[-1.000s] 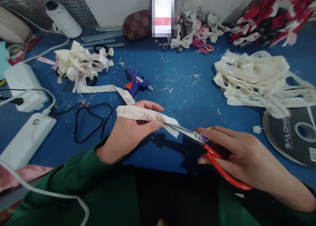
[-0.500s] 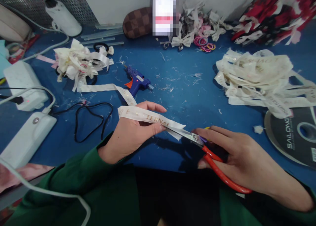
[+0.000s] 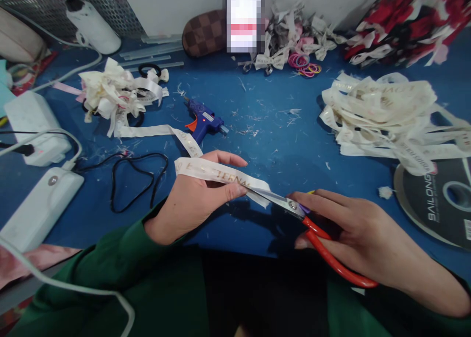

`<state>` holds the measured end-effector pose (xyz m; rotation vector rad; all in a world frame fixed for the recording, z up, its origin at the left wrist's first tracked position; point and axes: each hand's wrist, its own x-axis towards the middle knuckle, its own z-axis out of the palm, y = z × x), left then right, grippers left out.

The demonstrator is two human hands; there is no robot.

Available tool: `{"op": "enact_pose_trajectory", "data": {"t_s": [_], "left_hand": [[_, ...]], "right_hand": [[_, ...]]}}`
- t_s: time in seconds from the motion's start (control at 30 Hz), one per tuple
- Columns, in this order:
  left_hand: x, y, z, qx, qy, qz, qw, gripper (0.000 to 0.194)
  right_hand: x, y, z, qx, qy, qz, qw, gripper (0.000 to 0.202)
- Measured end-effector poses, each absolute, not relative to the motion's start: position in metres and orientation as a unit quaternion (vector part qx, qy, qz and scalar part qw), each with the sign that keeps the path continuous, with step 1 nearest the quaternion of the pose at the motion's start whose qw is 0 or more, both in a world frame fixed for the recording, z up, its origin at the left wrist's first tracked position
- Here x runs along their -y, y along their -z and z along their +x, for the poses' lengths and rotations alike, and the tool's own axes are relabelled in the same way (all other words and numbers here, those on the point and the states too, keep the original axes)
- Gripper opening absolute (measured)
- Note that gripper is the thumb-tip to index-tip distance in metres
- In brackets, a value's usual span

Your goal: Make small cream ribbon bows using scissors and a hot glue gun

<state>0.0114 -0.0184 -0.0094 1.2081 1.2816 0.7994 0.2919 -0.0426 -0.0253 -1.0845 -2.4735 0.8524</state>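
Observation:
A cream ribbon [image 3: 217,174] with gold lettering lies across my left hand [image 3: 200,194], pinched between thumb and fingers. Its other stretch runs back past the glue gun toward a heap of ribbon pieces on the left. My right hand [image 3: 346,224] is closed around the red handles of a pair of scissors [image 3: 294,207]. The scissor blades point left, closed together, with their tips at my left thumb and the ribbon's end beside them. Something purple and yellow shows under my right fingers, mostly hidden.
A blue glue gun [image 3: 205,121] lies beyond my left hand. Loose ribbon [image 3: 382,116] is piled at the right above a black spool [image 3: 434,204]. On the left are a ribbon heap [image 3: 110,94], a black cord [image 3: 140,155] and white power blocks [image 3: 44,204]. A phone [image 3: 245,18] stands behind.
The ribbon's pointed right tip no longer sticks out over the blades; its end now looks shorter and blunter. Both hands have barely moved.

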Motion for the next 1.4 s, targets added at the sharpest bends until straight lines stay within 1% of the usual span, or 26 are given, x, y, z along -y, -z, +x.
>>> {"op": "enact_pose_trajectory", "data": {"t_s": [0.23, 0.47, 0.67, 0.87, 1.0, 1.13, 1.3, 1.4], "left_hand": [[0.019, 0.008, 0.012, -0.548, -0.326, 0.523, 0.566, 0.032], [0.018, 0.005, 0.015, -0.554, -0.310, 0.538, 0.555, 0.028], [0.018, 0.007, 0.013, -0.556, -0.310, 0.538, 0.552, 0.028], [0.020, 0.013, 0.010, -0.551, -0.328, 0.530, 0.555, 0.031], [0.020, 0.015, 0.010, -0.535, -0.361, 0.502, 0.575, 0.029], [0.020, 0.016, 0.010, -0.539, -0.398, 0.481, 0.566, 0.027], [0.019, 0.016, 0.011, -0.538, -0.407, 0.469, 0.570, 0.026], [0.020, 0.017, 0.011, -0.533, -0.410, 0.462, 0.578, 0.024]], "right_hand": [[0.044, 0.024, 0.286, 0.842, -0.322, -0.398, 0.168, 0.047], [0.044, 0.023, 0.285, 0.843, -0.327, -0.396, 0.159, 0.045], [0.044, 0.024, 0.288, 0.849, -0.325, -0.386, 0.160, 0.041], [0.044, 0.026, 0.289, 0.855, -0.312, -0.379, 0.166, 0.045], [0.044, 0.024, 0.289, 0.854, -0.301, -0.382, 0.183, 0.042], [0.044, 0.024, 0.288, 0.855, -0.286, -0.391, 0.182, 0.040], [0.044, 0.024, 0.287, 0.854, -0.286, -0.394, 0.186, 0.037], [0.045, 0.025, 0.287, 0.850, -0.292, -0.400, 0.182, 0.038]]}}
